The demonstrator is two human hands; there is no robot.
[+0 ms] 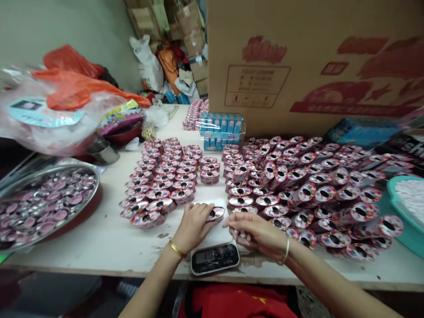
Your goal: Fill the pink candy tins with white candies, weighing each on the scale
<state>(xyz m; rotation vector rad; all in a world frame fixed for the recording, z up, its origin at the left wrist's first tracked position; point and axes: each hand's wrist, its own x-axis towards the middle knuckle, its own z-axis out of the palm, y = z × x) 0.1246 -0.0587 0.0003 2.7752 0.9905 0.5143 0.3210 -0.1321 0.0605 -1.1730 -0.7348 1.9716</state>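
Observation:
My left hand (194, 227), with a gold bracelet at the wrist, is closed around a small oval box (217, 213) with an open top. The box stands on a white pad (212, 236) at the front middle of the table. Just to its right, my right hand (253, 232) has its thumb and forefinger pinched together near the box's side. Small white pellets show under its curled fingers. Below both hands lies a black mobile phone (215, 259) in a pale case.
Rows of oval boxes (160, 194) stand left, and many more boxes (326, 194) crowd the right. A metal-rimmed tray (96, 194) holds purple-silver pieces. A turquoise basin (394, 203) of white pellets is far right. Behind are blue packs (221, 128) and a large carton (308, 57).

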